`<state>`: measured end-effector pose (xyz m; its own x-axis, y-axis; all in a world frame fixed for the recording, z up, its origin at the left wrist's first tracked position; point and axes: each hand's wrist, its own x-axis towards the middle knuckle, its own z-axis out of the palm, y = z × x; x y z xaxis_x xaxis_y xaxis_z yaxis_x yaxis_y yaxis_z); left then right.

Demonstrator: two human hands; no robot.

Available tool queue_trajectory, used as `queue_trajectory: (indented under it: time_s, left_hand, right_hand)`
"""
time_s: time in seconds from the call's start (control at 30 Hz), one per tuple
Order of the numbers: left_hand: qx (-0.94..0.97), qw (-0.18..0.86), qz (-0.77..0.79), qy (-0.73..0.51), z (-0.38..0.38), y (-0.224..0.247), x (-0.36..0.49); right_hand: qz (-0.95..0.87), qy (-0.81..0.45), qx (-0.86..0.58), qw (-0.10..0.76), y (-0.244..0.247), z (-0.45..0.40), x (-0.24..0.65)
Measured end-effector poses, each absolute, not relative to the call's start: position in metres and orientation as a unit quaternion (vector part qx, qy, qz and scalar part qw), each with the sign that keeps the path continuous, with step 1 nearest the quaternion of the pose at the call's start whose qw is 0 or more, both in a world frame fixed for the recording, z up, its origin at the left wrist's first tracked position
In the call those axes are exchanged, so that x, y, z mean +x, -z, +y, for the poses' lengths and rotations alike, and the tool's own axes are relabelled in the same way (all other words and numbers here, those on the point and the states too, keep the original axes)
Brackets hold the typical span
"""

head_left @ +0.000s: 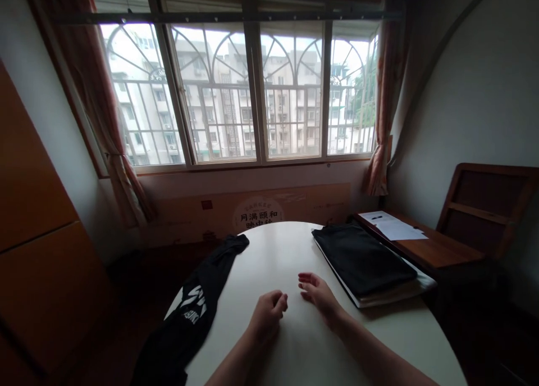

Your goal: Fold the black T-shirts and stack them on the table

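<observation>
Both of my hands are over the middle of a white round table [273, 262]. My left hand [269, 313] is curled into a loose fist, and no object shows in it. Just to its right, a small gap away, my right hand [318, 296] has its fingers bent but apart, holding nothing. A black cloth item [366, 259] lies on a pale flat stack beyond my right hand. Dark clothing with white print [196, 302] drapes over the table's left edge.
Papers [396, 227] and a pen [377, 218] lie on a wooden side table [455, 252] at the right, near a wooden chair back [484, 198]. A printed cardboard panel [177, 209] stands below the barred window [223, 94]. An orange cabinet [33, 234] is at left.
</observation>
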<state>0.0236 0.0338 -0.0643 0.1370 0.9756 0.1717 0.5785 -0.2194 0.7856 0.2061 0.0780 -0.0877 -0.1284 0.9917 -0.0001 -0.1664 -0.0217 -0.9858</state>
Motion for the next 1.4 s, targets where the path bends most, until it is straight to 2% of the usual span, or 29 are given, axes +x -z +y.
queue_trajectory:
  time_s: [0.17,0.27,0.6,0.8,1.1,1.4]
  left_hand:
    - [0.699,0.268,0.549,-0.371,0.038,0.063,0.016]
    - [0.699,0.258,0.568,-0.350,0.039,0.063,0.017]
    - [0.666,0.271,0.562,-0.408,0.041,0.068,0.012]
    - [0.613,0.343,0.553,-0.448,0.047,0.078,0.012]
    - [0.583,0.420,0.483,-0.500,0.033,0.050,0.015]
    - [0.609,0.377,0.499,-0.488,0.028,0.046,0.014]
  right_hand:
    - [-0.636,-0.461,-0.371,0.496,0.103,0.072,0.206]
    - [-0.659,-0.437,-0.367,0.489,0.105,0.070,0.204]
    - [-0.642,-0.437,-0.374,0.506,0.099,0.066,0.201]
    - [-0.612,-0.446,-0.384,0.528,0.097,0.070,0.201]
    - [-0.549,-0.494,-0.366,0.566,0.099,0.076,0.199]
    - [-0.565,-0.495,-0.365,0.549,0.101,0.076,0.199]
